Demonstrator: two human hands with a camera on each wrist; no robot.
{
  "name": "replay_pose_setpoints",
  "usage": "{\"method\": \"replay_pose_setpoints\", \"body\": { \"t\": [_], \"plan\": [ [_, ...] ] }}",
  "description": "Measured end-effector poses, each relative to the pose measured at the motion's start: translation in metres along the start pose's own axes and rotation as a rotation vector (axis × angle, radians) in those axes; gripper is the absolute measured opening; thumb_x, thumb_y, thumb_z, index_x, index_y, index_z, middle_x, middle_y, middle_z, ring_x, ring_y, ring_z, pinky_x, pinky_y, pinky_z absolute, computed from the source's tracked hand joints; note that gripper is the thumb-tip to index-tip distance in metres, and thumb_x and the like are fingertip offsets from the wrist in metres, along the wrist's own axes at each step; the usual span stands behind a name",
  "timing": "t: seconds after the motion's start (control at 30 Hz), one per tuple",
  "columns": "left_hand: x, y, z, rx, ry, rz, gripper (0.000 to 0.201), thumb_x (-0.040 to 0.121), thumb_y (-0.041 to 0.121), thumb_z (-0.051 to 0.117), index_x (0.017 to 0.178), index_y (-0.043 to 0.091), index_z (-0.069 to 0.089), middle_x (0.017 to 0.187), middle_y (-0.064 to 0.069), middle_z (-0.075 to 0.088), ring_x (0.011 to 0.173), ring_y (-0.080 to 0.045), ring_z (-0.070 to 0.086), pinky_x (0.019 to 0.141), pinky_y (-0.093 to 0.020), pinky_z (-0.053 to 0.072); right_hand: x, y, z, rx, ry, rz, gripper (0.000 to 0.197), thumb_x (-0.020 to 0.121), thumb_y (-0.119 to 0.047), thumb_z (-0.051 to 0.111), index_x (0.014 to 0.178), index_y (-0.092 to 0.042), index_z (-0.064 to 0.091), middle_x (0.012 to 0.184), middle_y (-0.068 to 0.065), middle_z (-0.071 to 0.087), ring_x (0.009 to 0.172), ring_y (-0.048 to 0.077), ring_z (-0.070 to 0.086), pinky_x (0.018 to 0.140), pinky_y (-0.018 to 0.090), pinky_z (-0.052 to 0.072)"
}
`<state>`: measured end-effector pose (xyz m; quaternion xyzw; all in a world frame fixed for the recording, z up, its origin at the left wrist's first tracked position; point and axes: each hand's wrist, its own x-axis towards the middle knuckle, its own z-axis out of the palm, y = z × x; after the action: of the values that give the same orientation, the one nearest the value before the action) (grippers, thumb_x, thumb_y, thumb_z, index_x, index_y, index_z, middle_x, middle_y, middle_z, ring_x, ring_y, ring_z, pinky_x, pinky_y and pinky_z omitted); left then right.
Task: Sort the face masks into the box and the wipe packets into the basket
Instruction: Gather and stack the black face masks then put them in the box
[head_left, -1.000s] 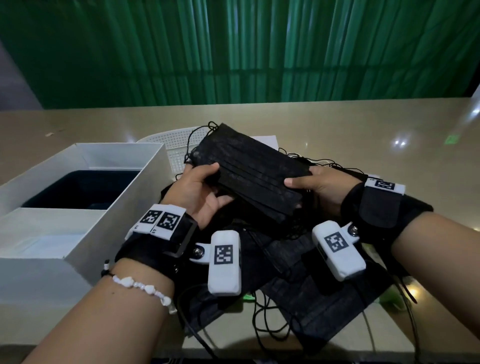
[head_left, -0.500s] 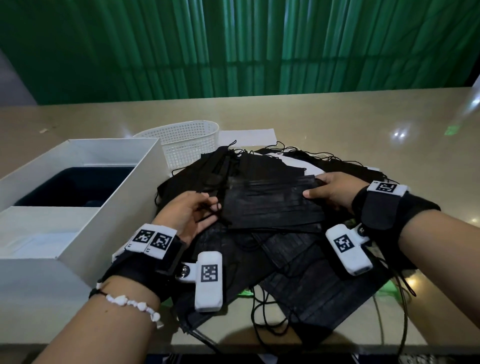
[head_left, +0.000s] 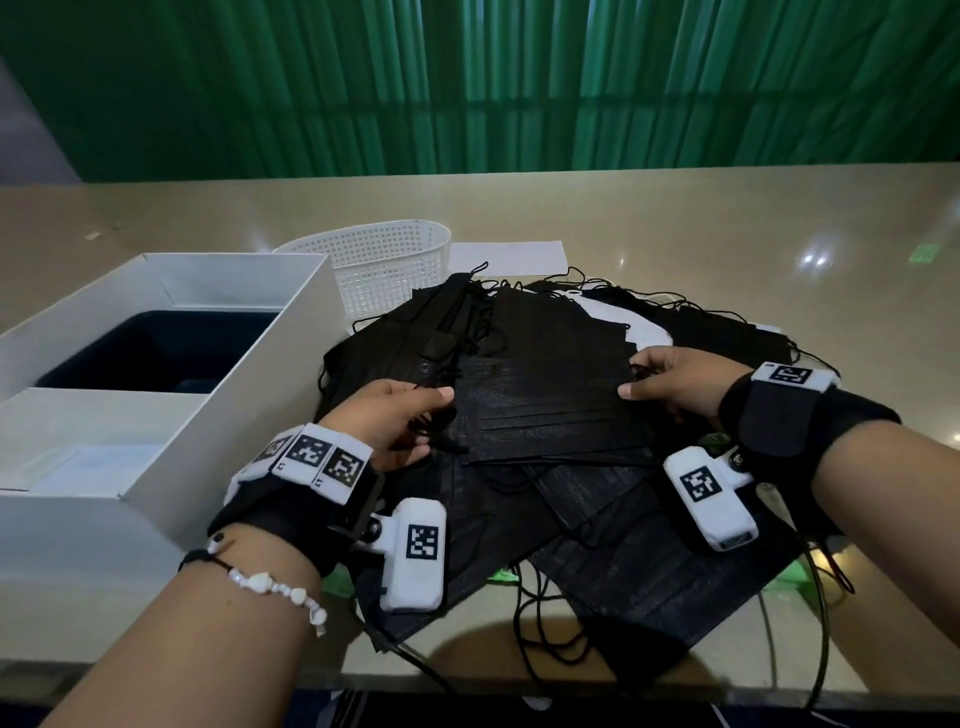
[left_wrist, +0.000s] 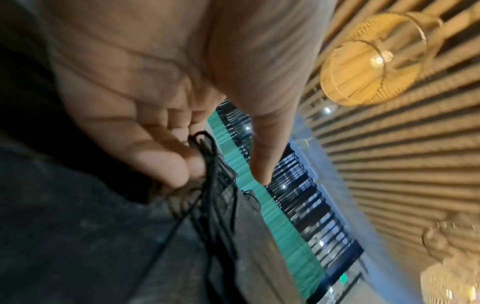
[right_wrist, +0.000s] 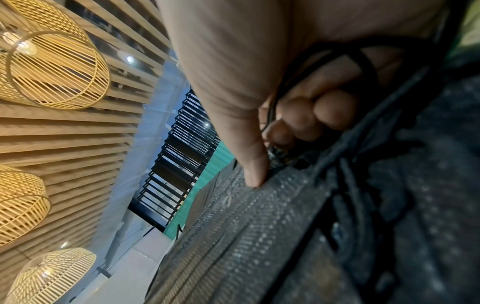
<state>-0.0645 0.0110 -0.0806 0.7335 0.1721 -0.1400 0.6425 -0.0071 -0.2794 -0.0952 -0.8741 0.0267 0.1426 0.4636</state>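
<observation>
both hands are working the same stack of black face masks (head_left: 545, 410), which is lying on top of the loose mask pile (head_left: 597, 530) in the middle of the table (head_left: 675, 218). the left hand (head_left: 387, 423) is gripping the stack's left edge, thumb on top, fingers (left_wrist: 161, 162) curling underneath and catching a tangle of black ear loops (left_wrist: 207, 156). the right hand (head_left: 675, 382) is pinching the right edge, thumb pressing down on the pleated fabric, fingers (right_wrist: 306, 117) curling under with loops running across the palm. the white box (head_left: 249, 395) is sitting just left of the pile, open, its dark inside showing. the white mesh basket (head_left: 384, 260) is standing behind the pile, touching the box's far corner. something green (head_left: 802, 579) is peeking out under the pile's near right edge; too hidden to tell what it is.
</observation>
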Motion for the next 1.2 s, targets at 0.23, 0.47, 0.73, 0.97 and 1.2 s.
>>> {"method": "replay_pose_setpoints", "body": {
  "t": [0.23,0.47,0.73,0.97,1.2],
  "plan": [
    [0.003,-0.001,0.001,0.392,0.106,0.067,0.036,0.076,0.022,0.076,0.069,0.015,0.042,0.064,-0.004,0.055,0.058,-0.017,0.055,0.055,-0.025,0.05,0.001,0.005,0.001,0.076,-0.087,0.016,0.028,0.079,-0.006,0.07,0.101,-0.017,0.056,0.096,0.011,0.056,0.058,0.014,0.05,0.043,0.018,0.045],
    [-0.001,0.004,0.002,0.385,0.042,0.09,0.025,0.084,0.009,0.066,0.065,0.013,0.05,0.055,-0.002,0.058,0.051,-0.014,0.054,0.049,-0.021,0.044,-0.005,0.006,-0.001,0.198,-0.118,0.043,0.016,0.082,0.004,0.063,0.08,-0.01,0.055,0.066,0.005,0.05,0.042,0.005,0.048,0.041,0.012,0.044],
    [-0.017,0.018,-0.008,-0.248,-0.038,0.268,0.033,0.087,-0.009,0.048,0.064,0.015,0.04,0.05,0.0,0.063,0.051,-0.009,0.063,0.053,-0.019,0.052,-0.006,0.005,0.0,0.197,-0.109,0.062,0.02,0.083,0.001,0.064,0.069,-0.009,0.053,0.058,0.004,0.049,0.04,0.004,0.047,0.04,0.013,0.043],
    [-0.028,0.033,0.0,-0.298,-0.151,0.272,0.024,0.093,0.002,0.038,0.074,0.012,0.047,0.036,0.002,0.036,0.033,-0.009,0.045,0.049,-0.023,0.054,-0.012,-0.001,0.001,0.12,-0.083,0.046,0.025,0.083,-0.008,0.066,0.064,-0.011,0.051,0.044,-0.003,0.05,0.036,0.006,0.046,0.048,0.018,0.04],
    [-0.026,0.026,-0.012,-0.338,-0.066,0.244,0.027,0.095,0.004,0.034,0.078,0.008,0.054,0.031,0.005,0.032,0.028,-0.007,0.033,0.069,-0.026,0.043,-0.028,-0.013,-0.004,0.423,-0.079,0.091,0.022,0.092,-0.005,0.047,0.07,-0.009,0.048,0.067,0.008,0.057,0.06,0.016,0.054,0.049,0.021,0.047]
  ]
}}
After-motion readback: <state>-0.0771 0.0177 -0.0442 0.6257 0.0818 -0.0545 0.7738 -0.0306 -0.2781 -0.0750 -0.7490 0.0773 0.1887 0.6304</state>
